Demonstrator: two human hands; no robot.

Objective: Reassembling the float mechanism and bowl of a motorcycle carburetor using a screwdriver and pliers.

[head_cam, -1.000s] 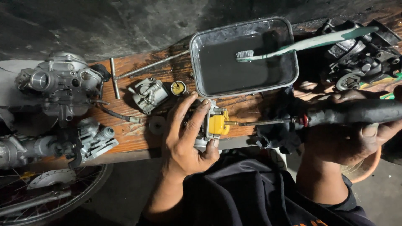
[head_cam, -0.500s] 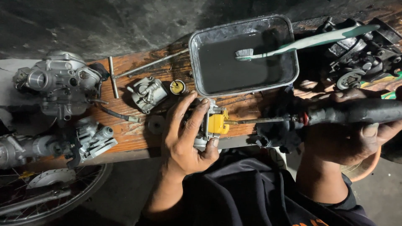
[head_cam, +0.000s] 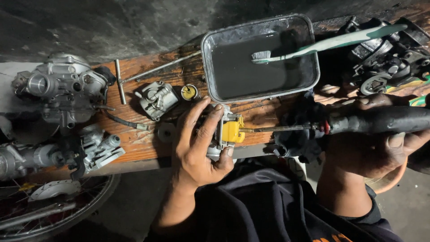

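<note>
Surface: a worn wooden plank (head_cam: 148, 139) is laid across the scene, its orange-brown grain stained dark with oil; a pale edge is seen along its near side.
Room: a rough, dark wall or floor (head_cam: 134, 27) is seen beyond the plank, and bare concrete below it; the light is dim.
Left hand (head_cam: 197, 143): closed around a small metal carburettor part (head_cam: 221, 132) with a yellow float (head_cam: 233, 131), which is held near the middle of the plank's near edge.
Right hand (head_cam: 371, 143): wrapped around the thick black handle of a screwdriver (head_cam: 380, 120), whose thin shaft is laid to the left up to the yellow float.
Tray: a metal tray (head_cam: 208, 67) with dark liquid is set on the far side, a green-handled toothbrush (head_cam: 331, 42) resting across it.
Loose parts: a float bowl (head_cam: 156, 99), a small round brass-coloured piece (head_cam: 190, 92) and a T-handled tool (head_cam: 120, 80) are laid to the left of the tray.
Left end: two grey carburettor bodies (head_cam: 62, 89) are placed there.
Cut off: a spoked wheel (head_cam: 58, 210) at the near left and dark engine parts (head_cam: 385, 67) at the far right are only partly in view.
Hard to make out: the screwdriver tip is hidden at the float, and a dark rag (head_cam: 298, 134) masks the shaft's base.
</note>
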